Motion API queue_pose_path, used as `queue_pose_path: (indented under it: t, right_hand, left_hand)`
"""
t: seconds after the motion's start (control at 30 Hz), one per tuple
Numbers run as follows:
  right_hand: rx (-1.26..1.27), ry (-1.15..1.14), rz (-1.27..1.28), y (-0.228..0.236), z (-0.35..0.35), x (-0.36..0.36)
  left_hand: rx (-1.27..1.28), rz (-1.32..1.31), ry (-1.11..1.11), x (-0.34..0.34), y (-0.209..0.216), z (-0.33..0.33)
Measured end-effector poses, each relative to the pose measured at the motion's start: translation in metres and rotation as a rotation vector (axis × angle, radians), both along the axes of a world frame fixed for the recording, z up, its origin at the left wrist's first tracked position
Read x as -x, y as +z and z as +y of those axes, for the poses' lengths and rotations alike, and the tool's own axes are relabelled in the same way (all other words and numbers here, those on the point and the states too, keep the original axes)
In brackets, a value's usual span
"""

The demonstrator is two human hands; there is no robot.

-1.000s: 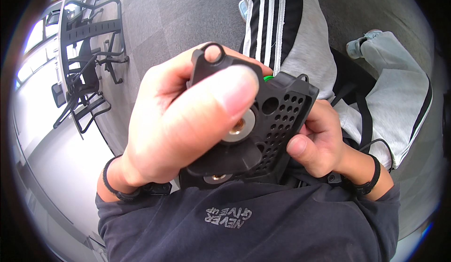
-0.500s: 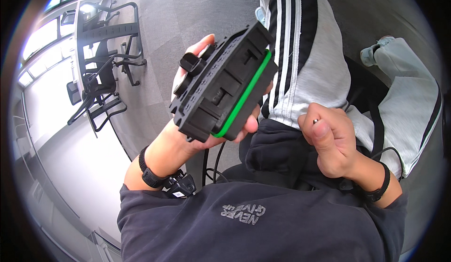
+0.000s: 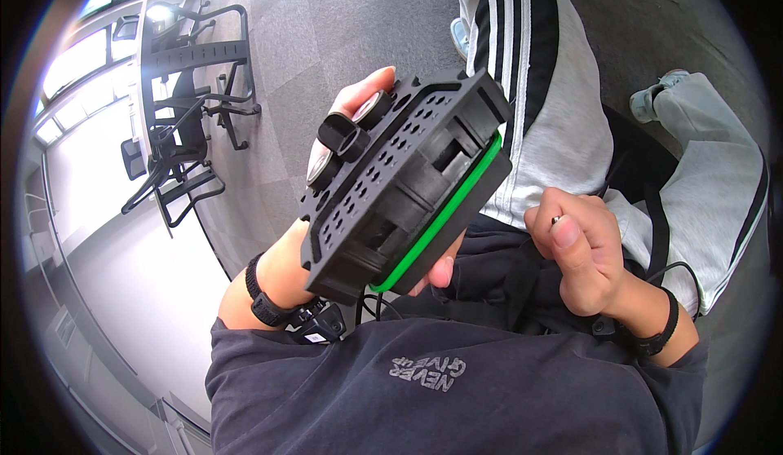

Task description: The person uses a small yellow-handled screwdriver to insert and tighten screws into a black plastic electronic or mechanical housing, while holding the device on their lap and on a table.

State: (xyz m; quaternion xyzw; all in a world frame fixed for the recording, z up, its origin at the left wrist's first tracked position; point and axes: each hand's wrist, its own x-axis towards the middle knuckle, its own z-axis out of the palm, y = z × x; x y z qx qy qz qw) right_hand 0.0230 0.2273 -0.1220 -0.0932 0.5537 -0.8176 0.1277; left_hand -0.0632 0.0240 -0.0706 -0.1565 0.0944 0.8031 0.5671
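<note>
My left hand (image 3: 364, 92) grips a black plastic case (image 3: 400, 186) from behind and below. Its fingers show past the upper left side, and a fingertip shows under the lower edge. A bright green band (image 3: 440, 217) runs along the case's side. The face turned up to me has rows of small holes, two round dark pieces and a raised black tab (image 3: 344, 137) between them. To the right, my right hand (image 3: 583, 251) is curled closed over my lap. Between its thumb and index finger pokes the tip of a small metal piece (image 3: 555, 220); the remainder is hidden inside the fist.
My legs in grey trousers (image 3: 563, 112) with black and white stripes lie beyond my hands. Black cables (image 3: 377, 304) hang below the case near my left wrist. Office chairs (image 3: 183, 117) stand by a desk at the far left, on grey carpet (image 3: 326, 23).
The case has tilted, so more of its holed face shows, and it has shifted right and slightly down. My right hand has moved slightly right and down, still closed.
</note>
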Motion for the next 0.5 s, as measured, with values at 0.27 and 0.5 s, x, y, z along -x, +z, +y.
queue_pose_path:
  t: [0.27,0.5]
  right_hand:
    - [0.063,0.019,0.019,-0.002,0.003,0.003]
    - [0.072,0.012,0.038,-0.002,0.001,0.002]
  left_hand:
    - [0.291,-0.081,0.016,0.012,0.003,-0.004]
    - [0.588,0.220,0.008,0.007,0.008,0.008]
